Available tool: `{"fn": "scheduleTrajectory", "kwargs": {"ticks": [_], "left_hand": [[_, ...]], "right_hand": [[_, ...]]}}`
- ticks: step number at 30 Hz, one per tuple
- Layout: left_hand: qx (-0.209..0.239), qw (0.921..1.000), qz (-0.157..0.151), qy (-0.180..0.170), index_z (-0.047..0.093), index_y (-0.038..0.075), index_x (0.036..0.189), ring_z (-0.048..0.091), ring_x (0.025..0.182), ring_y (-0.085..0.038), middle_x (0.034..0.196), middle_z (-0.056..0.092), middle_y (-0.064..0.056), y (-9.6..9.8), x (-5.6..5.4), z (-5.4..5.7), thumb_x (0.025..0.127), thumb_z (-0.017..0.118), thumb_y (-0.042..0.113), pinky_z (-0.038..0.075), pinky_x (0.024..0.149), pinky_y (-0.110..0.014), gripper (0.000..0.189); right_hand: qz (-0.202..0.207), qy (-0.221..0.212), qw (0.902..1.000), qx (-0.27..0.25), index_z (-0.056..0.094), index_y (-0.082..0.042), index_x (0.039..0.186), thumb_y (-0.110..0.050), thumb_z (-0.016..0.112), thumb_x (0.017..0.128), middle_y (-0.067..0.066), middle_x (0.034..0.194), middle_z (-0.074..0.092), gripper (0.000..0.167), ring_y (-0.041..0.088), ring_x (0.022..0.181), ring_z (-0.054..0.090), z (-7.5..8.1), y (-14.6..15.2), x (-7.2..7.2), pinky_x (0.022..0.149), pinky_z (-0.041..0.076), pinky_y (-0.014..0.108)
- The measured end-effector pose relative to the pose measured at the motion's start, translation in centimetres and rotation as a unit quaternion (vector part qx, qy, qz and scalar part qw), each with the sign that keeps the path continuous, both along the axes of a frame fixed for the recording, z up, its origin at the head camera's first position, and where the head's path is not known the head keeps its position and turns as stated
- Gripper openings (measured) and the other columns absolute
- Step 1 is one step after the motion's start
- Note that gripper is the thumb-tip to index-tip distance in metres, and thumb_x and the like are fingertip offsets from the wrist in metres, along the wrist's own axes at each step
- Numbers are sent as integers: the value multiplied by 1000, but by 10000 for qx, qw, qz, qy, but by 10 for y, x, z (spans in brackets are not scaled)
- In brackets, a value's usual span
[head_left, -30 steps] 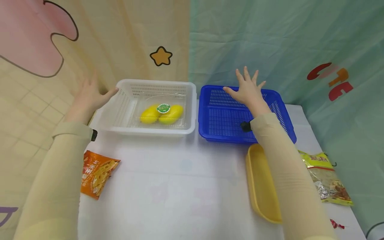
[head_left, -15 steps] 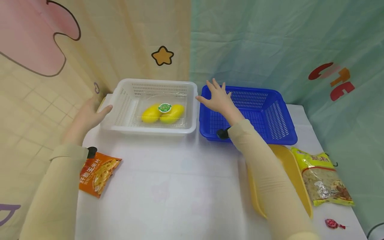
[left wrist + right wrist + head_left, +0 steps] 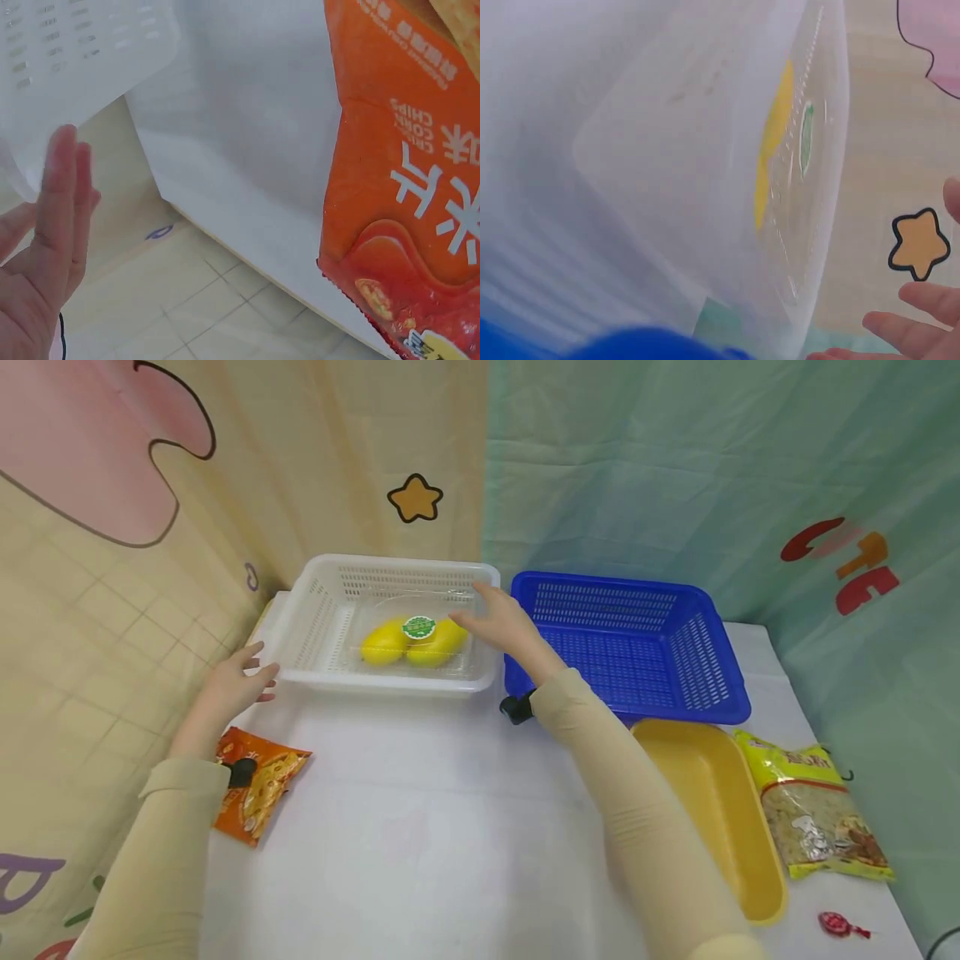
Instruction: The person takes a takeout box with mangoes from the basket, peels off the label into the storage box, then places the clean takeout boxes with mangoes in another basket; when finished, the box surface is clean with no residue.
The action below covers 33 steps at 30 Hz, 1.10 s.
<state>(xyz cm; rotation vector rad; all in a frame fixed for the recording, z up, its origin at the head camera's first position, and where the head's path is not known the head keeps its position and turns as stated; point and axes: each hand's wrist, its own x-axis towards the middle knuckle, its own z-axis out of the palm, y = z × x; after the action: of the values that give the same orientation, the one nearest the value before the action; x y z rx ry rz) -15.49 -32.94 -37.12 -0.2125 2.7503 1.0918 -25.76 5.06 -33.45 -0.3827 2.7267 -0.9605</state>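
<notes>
Flanking the white rectangular plastic basket (image 3: 375,685) in the head view, the left hand (image 3: 231,689) and right hand (image 3: 504,622) have loose fingers gripping nothing, apparently placed to span its length. Inside, a clear plastic box (image 3: 450,603) likely keeps two yellow oval fruits (image 3: 385,644) together; its round green label (image 3: 419,627) is illegibly small. The left wrist view shows straight fingers near the basket's corner, contact uncertain, and an orange snack bag (image 3: 397,187) reading "CORN CHIPS". In the right wrist view, spread fingers clasp nothing.

white basket (image 3: 652,157), yellow fruit (image 3: 778,116) inside, blue rim (image 3: 649,345) below, one of the hands (image 3: 924,334), orange star (image 3: 921,244) behind
</notes>
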Motion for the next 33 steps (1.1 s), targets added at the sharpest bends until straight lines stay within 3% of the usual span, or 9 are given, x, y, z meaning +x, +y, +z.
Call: {"fn": "scheduleTrajectory", "kwargs": {"ticks": [2, 4, 7, 10, 14, 22, 28, 33], "left_hand": [[400, 9991, 130, 43, 11, -2, 156, 63, 68, 10, 145, 29, -46, 1, 0, -3, 104, 42, 28, 59, 76, -23, 67], [787, 9965, 267, 85, 10, -3, 156, 57, 66, 16, 145, 28, -46, 3, 0, -4, 104, 42, 22, 57, 68, -14, 65], [1240, 9909, 505, 153, 11, -4, 155, 58, 64, 15, 140, 32, -44, 6, -1, -6, 104, 42, 17, 55, 66, -10, 63], [1402, 9873, 728, 163, 12, -5, 155, 59, 61, 12, 136, 34, -40, 8, -3, -7, 104, 41, 16, 55, 66, -10, 62], [1360, 9861, 945, 154, 13, -5, 155, 59, 60, 11, 134, 36, -37, 10, -6, -7, 104, 41, 15, 54, 64, -10, 61], [1277, 9863, 1038, 147, 15, -7, 154, 58, 58, 12, 127, 43, -32, 15, -11, -6, 103, 41, 13, 54, 65, -9, 61], [1122, 9873, 1096, 270, 18, -12, 151, 57, 55, 11, 123, 45, -32, 18, -13, -4, 101, 42, 11, 54, 61, -10, 60], [975, 9882, 1147, 295, 20, -13, 150, 56, 52, 14, 131, 44, -38, 19, -11, -5, 101, 41, 11, 52, 60, -8, 58]], "right_hand": [[-86, -136, 9997, -185, 28, -14, 156, -50, 58, 95, 10, 160, 31, 77, 31, 147, 31, -2, -6, 1, 118, 32, 51], [-154, -212, 9992, -299, 30, -13, 155, -48, 58, 95, 10, 159, 33, 75, 31, 146, 34, -5, -12, 1, 117, 34, 50], [-282, -312, 9980, -463, 33, -11, 154, -45, 59, 96, 11, 158, 36, 72, 31, 144, 37, -9, -19, 1, 117, 34, 49], [-398, -376, 9971, -538, 34, -8, 152, -42, 60, 96, 13, 157, 37, 70, 31, 143, 38, -13, -26, 1, 118, 34, 47], [-595, -523, 9950, -609, 33, -5, 152, -37, 61, 96, 15, 156, 38, 70, 32, 142, 39, -19, -35, 1, 118, 34, 46], [-1043, -787, 9897, -584, 22, -4, 156, -28, 63, 95, 16, 155, 38, 77, 30, 139, 44, -26, -48, 2, 117, 35, 42], [-1268, -764, 9883, -365, 31, 1, 151, -20, 67, 92, 20, 148, 45, 73, 30, 129, 51, -32, -55, 4, 113, 42, 39], [-1207, -1095, 9864, -212, 32, 3, 147, -26, 67, 93, 22, 147, 44, 71, 30, 125, 51, -38, -59, 6, 112, 42, 40]]}}
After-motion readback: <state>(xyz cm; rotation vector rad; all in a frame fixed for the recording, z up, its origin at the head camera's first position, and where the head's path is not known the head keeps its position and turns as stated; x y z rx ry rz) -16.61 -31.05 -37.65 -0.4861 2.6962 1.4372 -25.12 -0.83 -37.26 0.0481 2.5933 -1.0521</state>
